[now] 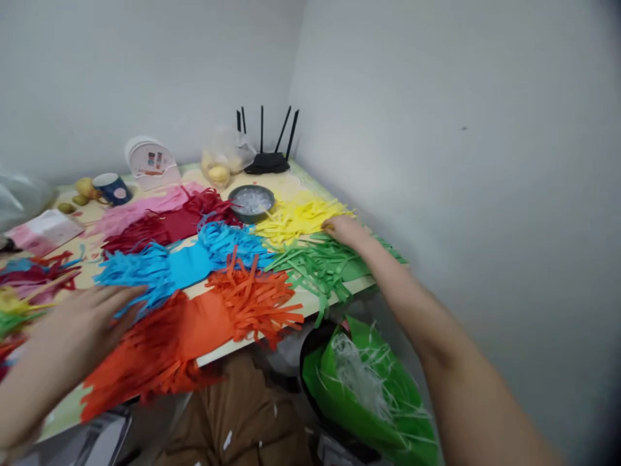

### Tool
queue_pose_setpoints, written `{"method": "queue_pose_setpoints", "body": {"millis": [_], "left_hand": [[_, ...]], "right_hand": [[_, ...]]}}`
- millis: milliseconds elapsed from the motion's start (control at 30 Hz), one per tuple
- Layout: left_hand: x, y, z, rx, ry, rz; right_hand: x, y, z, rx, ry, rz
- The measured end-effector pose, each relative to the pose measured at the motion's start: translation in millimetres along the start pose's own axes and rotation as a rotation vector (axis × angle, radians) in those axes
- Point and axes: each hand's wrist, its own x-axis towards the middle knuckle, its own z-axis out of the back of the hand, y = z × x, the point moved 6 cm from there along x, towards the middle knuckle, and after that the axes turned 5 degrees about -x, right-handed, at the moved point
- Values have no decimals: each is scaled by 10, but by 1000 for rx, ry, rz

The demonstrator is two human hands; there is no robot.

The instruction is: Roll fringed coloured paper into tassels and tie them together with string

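Note:
My left hand (pixel 92 323) is held out over the left part of the fringed papers, fingers stretched, near the orange fringed paper (pixel 206 321) and the blue fringed paper (pixel 189 264). It holds nothing that I can see. At the far right, my right hand (pixel 343 230) reaches to where the yellow fringed paper (pixel 301 217) meets the green fringed paper (pixel 330 262). Its fingers are curled and together; what lies under them is hidden. Dark red fringed paper (pixel 172 224) and pink fringed paper (pixel 140 208) lie farther back.
A grey bowl (pixel 251 202) stands among the papers on the table (pixel 213 357). Behind are a black router (pixel 266 163), a bag of yellow fruit (pixel 220 171) and a dark blue mug (pixel 112 189). Below the edge stands a green bag (pixel 388 395) with pale shreds.

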Motion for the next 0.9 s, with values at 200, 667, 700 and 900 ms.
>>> {"method": "queue_pose_setpoints", "body": {"millis": [200,667,700,900], "left_hand": [[1426,-1688,-1147,169,344,-534],[2887,-2140,-2941,84,442,-260],[2903,-2126,-2961,81,438,-246],[2997,-2119,-3010,69,416,-202]], "right_hand": [[215,-194,-185,-179,73,79],[302,-296,-53,-236,23,227],[311,-304,-61,-225,21,221],[373,-341,-51,-156,0,172]]}}
